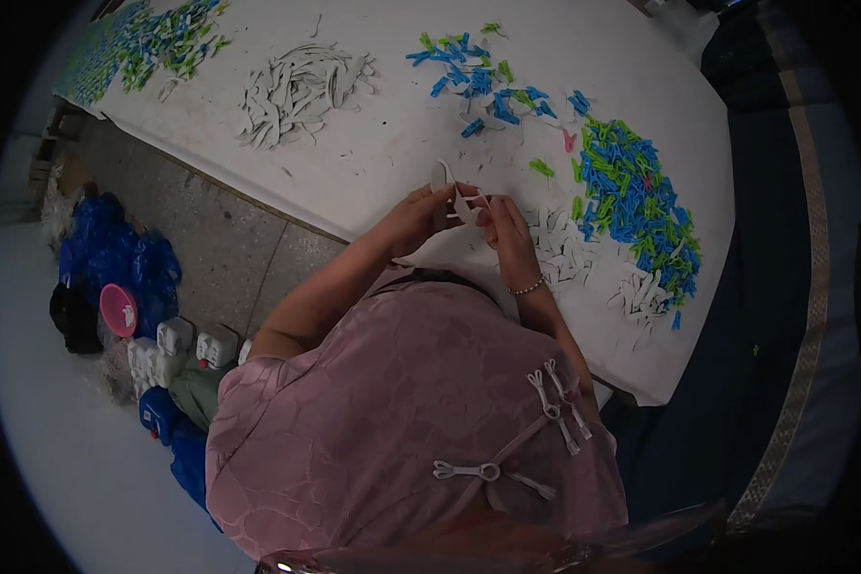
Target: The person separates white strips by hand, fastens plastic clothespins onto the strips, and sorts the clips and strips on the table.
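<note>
In front of my body, above the near edge of the table, my left hand (419, 220) is closed on a pale curved plastic piece (440, 179) that sticks up past the thumb. My right hand (507, 228) is close beside it, fingers pinched at the thin white parts between the two hands; their exact shape is too small to make out. Just right of my right hand lies a scatter of small white plastic pieces (562, 251). Beyond it is a big heap of blue and green clothes pegs (631, 187), with a few pink ones.
A pile of pale curved strips (301, 94) lies on the white table (383, 143). Loose pegs (469, 72) lie farther back, and another peg heap (153, 48) fills the far left corner. On the floor at left are blue bags (115, 244), a pink basin (119, 309) and white jugs (174, 336).
</note>
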The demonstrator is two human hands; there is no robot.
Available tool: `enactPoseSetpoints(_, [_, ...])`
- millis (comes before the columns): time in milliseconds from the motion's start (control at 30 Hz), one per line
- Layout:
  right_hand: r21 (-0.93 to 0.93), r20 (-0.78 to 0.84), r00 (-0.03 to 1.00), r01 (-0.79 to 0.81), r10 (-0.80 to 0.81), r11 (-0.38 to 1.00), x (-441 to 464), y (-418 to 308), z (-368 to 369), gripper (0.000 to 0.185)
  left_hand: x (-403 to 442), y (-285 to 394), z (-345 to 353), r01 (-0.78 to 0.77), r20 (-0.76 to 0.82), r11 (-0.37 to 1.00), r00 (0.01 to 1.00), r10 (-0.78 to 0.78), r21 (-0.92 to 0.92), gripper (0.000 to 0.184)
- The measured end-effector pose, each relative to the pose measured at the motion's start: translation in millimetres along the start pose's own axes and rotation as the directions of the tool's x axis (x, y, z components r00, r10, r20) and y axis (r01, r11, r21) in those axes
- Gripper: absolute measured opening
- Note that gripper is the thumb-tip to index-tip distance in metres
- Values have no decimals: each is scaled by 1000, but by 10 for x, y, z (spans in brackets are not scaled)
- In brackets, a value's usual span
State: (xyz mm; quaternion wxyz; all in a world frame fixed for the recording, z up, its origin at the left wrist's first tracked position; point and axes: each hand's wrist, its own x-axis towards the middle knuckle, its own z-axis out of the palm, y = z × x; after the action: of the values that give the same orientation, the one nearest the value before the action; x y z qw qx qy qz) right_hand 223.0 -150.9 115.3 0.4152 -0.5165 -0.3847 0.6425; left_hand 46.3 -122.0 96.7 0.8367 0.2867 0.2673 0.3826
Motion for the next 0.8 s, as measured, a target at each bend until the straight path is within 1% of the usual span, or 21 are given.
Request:
enactPoseSetpoints(33, [-52, -60, 997, 41, -44, 998, 9, 14, 11, 10, -33, 34, 7, 56, -11, 998, 998, -56, 13, 37])
enactPoseSetpoints(67, [-52, -63, 997, 40, -43, 998, 18, 23, 24, 10, -50, 50, 10, 113, -24, 993, 993, -112, 25, 35])
enactPoseSetpoints(100, [0, -75, 992, 99, -98, 995, 28, 32, 40, 11, -41, 38, 4, 114, -22, 993, 993, -113, 24, 35])
enactPoseSetpoints(133, [51, -91, 984, 158, -153, 986, 30, 30, 55, 12, -27, 15, -7, 129, -39, 988, 991, -126, 89, 33])
enactPoseSetpoints(167, [49, -95, 984, 156, -151, 987, 24, 14, 63, 12, -16, -6, -9, 145, -56, 978, 989, -138, 152, 32])
enactPoseSetpoints(200, [52, -105, 988, 119, -113, 992, 9, -37, 76, 13, -12, -9, 2, 148, -52, 978, 989, -141, 149, 32])
enactPoseSetpoints(233, [55, -115, 991, 82, -75, 995, 0, -65, 75, 15, -16, 3, 16, 189, -89, 961, 981, -175, 201, 31])
enactPoseSetpoints(267, [52, -120, 990, 79, -72, 996, -2, -65, 60, 15, -24, 12, 29, 232, -128, 940, 970, -205, 251, 30])
enactPoseSetpoints(300, [40, -138, 987, 85, -79, 996, 4, -67, 46, 16, -38, 23, 32, 235, -124, 940, 970, -209, 247, 30])
enactPoseSetpoints(367, [26, -157, 984, 89, -84, 996, 23, -60, 4, 17, -68, 35, 28, 235, -68, 922, 972, -226, 306, 28])
enactPoseSetpoints(400, [54, -156, 987, 49, -40, 997, 38, -48, -23, 18, -69, 17, 20, 237, -68, 923, 971, -227, 304, 28])
enactPoseSetpoints(433, [83, -153, 988, 11, 2, 996, 45, -39, -36, 19, -65, -8, 1, 195, -27, 905, 980, -199, 378, 28])
enactPoseSetpoints(467, [83, -153, 988, 9, 4, 996, 46, -34, -31, 19, -60, -32, -27, 149, 16, 882, 985, -174, 448, 27])
enactPoseSetpoints(500, [201, -107, 993, -23, 45, 979, 41, -41, -12, 18, -37, -64, -84, 150, 15, 882, 984, -175, 446, 27])
enactPoseSetpoints(533, [313, -57, 995, -59, 81, 948, 38, -42, 2, 18, -5, -87, -146, 179, 29, 867, 976, -217, 465, 28])
enactPoseSetpoints(567, [312, -56, 995, -62, 83, 948, 40, -35, 9, 18, 12, -122, -197, 207, 42, 850, 965, -258, 484, 30])
enactPoseSetpoints(600, [315, -56, 996, -49, 71, 948, 45, -27, 16, 17, -2, -96, -136, 208, 41, 851, 965, -259, 481, 30])
enactPoseSetpoints(633, [320, -56, 997, -38, 59, 947, 44, -15, 25, 17, -20, -38, -25, 228, 52, 924, 966, -255, 307, 30])
enactPoseSetpoints(667, [320, -56, 996, -42, 63, 946, 36, -17, 43, 17, -37, -15, 34, 241, 61, 963, 966, -250, 122, 31])
enactPoseSetpoints(733, [255, -81, 996, -23, 45, 967, 15, -60, 79, 16, -9, -36, -32, 258, 62, 963, 963, -263, 77, 31])
enactPoseSetpoints(800, [248, -74, 996, -36, 56, 968, -3, -93, 88, 16, 11, -40, -62, 272, 64, 962, 960, -273, 31, 30])
